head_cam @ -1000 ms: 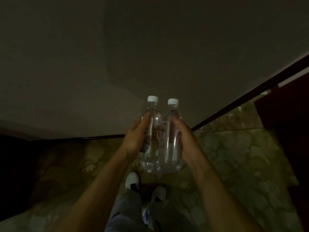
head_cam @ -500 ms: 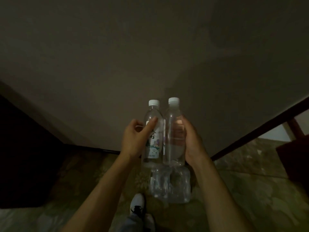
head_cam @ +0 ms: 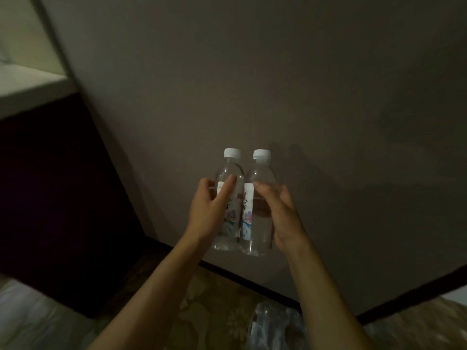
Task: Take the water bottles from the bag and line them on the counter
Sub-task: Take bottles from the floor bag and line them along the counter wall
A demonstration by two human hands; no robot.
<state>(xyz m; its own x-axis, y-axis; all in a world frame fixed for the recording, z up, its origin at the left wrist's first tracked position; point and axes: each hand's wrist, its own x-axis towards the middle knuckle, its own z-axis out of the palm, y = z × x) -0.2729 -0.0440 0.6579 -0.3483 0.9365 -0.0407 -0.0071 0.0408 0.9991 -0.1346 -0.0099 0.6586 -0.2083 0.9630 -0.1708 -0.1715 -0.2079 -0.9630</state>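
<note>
Two clear water bottles with white caps are held upright side by side in front of a grey wall. My left hand (head_cam: 209, 210) grips the left bottle (head_cam: 229, 178) around its label. My right hand (head_cam: 280, 213) grips the right bottle (head_cam: 260, 178) at its middle. The bottles touch each other. Below them on the floor lies a clear plastic pack of more bottles (head_cam: 275, 327), partly hidden by my right forearm.
A white counter surface (head_cam: 22, 84) shows at the upper left, above a dark cabinet front (head_cam: 58, 198). A patterned floor (head_cam: 217, 306) runs along a dark baseboard (head_cam: 250, 281). The scene is dim.
Both bottles have risen higher, and the view has swung left, bringing the white counter into sight. The pack on the floor has dropped lower in the frame.
</note>
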